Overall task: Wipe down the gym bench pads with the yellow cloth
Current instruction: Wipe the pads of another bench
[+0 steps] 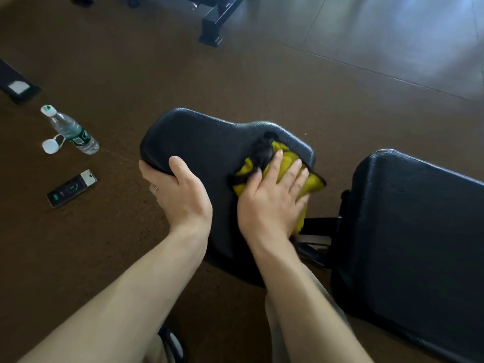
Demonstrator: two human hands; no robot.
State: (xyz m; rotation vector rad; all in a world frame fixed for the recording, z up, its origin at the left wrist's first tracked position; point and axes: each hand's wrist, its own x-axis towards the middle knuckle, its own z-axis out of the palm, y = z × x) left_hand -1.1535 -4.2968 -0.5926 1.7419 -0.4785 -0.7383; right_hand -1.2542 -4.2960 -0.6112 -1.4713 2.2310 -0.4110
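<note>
The fingers point(146, 171) of the left hand point(180, 195) are curled around the left edge of the seat pad point(204, 142), and their tips are hidden under it. The right hand point(272, 197) is laid flat, fingers straight, on the yellow cloth point(313, 183) at the pad's right edge. Most of the crumpled cloth is covered, so its long axis cannot be told. The back pad point(408, 218) is cut off at the right.
</note>
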